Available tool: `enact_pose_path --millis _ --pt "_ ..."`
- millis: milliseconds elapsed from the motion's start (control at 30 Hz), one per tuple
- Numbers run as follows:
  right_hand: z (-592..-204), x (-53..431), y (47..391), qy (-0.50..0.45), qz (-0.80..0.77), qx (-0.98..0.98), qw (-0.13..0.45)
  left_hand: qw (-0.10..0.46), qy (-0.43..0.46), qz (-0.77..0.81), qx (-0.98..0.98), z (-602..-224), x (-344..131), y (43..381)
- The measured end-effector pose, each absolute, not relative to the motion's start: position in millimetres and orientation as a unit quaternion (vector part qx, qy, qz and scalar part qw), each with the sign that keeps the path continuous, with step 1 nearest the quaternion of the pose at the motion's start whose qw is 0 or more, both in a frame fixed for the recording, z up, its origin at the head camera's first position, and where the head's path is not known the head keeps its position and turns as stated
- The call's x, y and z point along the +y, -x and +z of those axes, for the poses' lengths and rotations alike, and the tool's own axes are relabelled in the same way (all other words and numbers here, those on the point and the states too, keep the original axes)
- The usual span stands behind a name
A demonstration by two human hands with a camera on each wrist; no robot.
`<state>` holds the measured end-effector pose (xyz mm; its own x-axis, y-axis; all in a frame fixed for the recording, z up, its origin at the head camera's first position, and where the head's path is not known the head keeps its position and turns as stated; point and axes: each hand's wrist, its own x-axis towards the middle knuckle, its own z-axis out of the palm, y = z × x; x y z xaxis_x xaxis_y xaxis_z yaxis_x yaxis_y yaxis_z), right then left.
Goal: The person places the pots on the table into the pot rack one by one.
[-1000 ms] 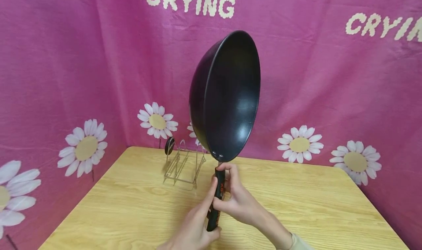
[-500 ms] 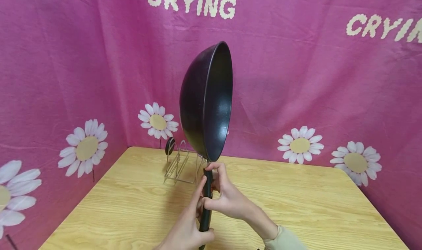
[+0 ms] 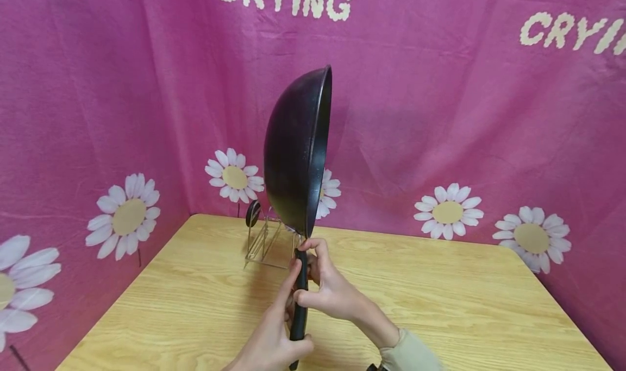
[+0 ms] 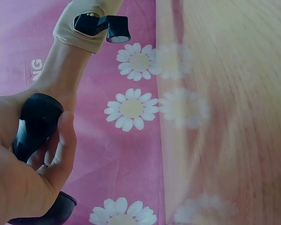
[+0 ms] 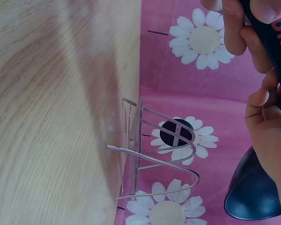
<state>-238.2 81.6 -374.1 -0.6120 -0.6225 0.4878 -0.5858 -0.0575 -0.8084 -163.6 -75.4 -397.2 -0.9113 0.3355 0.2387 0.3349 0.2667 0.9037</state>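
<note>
A dark wok (image 3: 290, 148) stands on end in the air over the table, bowl up and black handle (image 3: 299, 319) down. Its hollow side faces right, so mostly the rounded outside shows in the head view. From the left my left hand (image 3: 271, 330) holds the lower handle, thumb across it. My right hand (image 3: 335, 290) grips higher from the right, index finger at the handle's top near the bowl. In the left wrist view the handle's butt end (image 4: 41, 112) pokes out between left thumb and fingers. The right wrist view shows orange lettering on the handle (image 5: 280, 42).
Behind the wok, a wire rack (image 3: 261, 251) stands at the back left of the wooden table (image 3: 440, 306), partly hidden by the bowl. A black round disc (image 3: 252, 213) sits at its left end. Pink cloth (image 3: 420, 115) with daisies hangs behind and at the left.
The wok has turned about its handle until its rim is nearly edge-on, hiding most of the inside. Both hands and the wok have shifted left toward the rack.
</note>
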Motion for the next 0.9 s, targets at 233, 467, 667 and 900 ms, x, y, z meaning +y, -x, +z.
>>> enact_pose_path --millis 233,467,667,900 --pt "-375.1 74.9 240.1 0.447 -0.591 0.671 0.016 -0.014 -0.202 0.552 0.809 -396.8 -79.2 162.3" --pt "-378.5 65.8 242.2 0.439 -0.613 0.656 0.029 -0.064 -0.209 0.508 0.833 -394.7 -84.8 158.7" --pt "-380.6 55.9 246.0 0.472 -0.630 0.617 0.017 -0.086 -0.201 0.469 0.856 -389.4 -90.9 155.8" --pt "-385.3 52.7 247.3 0.473 -0.640 0.606 0.025 -0.098 -0.189 0.446 0.869 -389.9 -92.3 154.3"
